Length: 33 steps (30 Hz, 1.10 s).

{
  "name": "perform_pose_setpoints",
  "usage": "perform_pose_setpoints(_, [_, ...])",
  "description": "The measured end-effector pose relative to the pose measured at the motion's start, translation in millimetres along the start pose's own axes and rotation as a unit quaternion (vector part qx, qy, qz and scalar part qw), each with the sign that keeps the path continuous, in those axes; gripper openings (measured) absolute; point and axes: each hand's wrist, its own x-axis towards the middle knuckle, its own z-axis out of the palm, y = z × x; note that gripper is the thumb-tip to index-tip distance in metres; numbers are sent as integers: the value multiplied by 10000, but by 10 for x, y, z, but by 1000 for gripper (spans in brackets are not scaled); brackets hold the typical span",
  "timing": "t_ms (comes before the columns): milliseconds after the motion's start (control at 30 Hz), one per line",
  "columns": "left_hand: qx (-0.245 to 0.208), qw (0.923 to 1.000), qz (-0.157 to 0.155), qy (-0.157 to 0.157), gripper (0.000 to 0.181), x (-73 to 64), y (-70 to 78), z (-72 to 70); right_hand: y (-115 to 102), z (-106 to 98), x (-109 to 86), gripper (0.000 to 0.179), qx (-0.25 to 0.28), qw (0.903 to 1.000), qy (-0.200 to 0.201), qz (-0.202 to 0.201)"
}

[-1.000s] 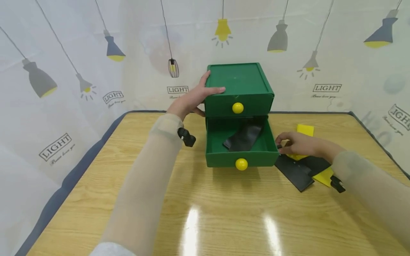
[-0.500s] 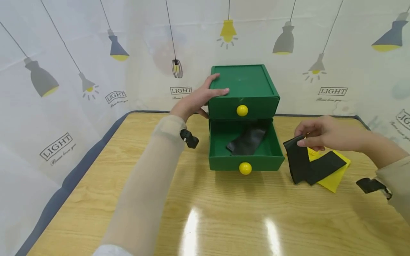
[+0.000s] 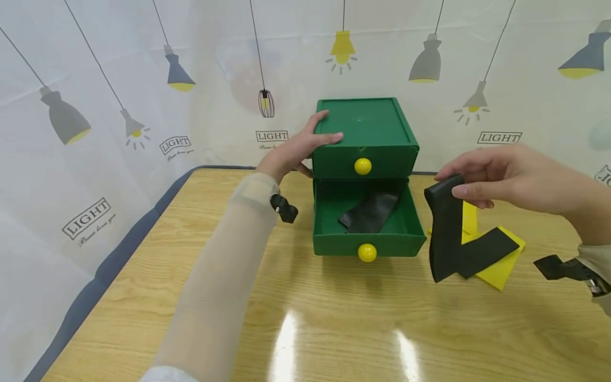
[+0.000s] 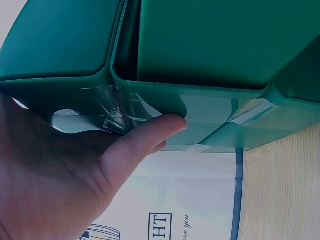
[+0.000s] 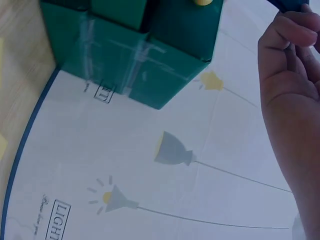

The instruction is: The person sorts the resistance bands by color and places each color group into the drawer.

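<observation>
A green two-drawer box (image 3: 363, 122) stands at the back of the table, its lower drawer (image 3: 329, 212) pulled out. My left hand (image 3: 305, 139) rests on its upper left edge, with two digits on top and others against the side; the left wrist view shows straight digits on the taped side (image 4: 210, 107). A shiny black strip (image 3: 372, 209) lies inside the lower drawer. To the drawer's right, my right hand (image 3: 511, 178) pinches the top end of another black strip (image 3: 446, 228) that hangs down. In the right wrist view only a dark corner of that strip (image 5: 290, 5) shows.
Right of the drawer lie a further black strip (image 3: 489, 252) and yellow pieces (image 3: 498, 273) on the wooden table (image 3: 353, 329). Yellow knobs (image 3: 367, 252) stick out from both drawer fronts. A lamp-printed cloth (image 3: 215, 106) hangs behind.
My right hand has picked up a black strip from the pile, lifting it up and to the right, then nearer to me. My left hand stays on the box.
</observation>
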Motion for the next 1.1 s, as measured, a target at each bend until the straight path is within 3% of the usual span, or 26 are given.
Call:
perform_pose_setpoints(200, [-15,10000,-15,11,90,-28,25,-13,-153,35,75,33,303,9966,-113,-758])
perform_pose_setpoints(600, [-12,10000,-15,-57,90,-17,13,-20,-227,258,358,24,47,9978,659,50])
perform_pose_setpoints(933, [-9,10000,-28,-72,91,-25,12,-26,-176,432,556,24,278,9962,819,99])
perform_pose_setpoints(1100, [-6,9999,12,-113,90,-45,-4,-55,-115,525,636,21,565,9954,709,-300])
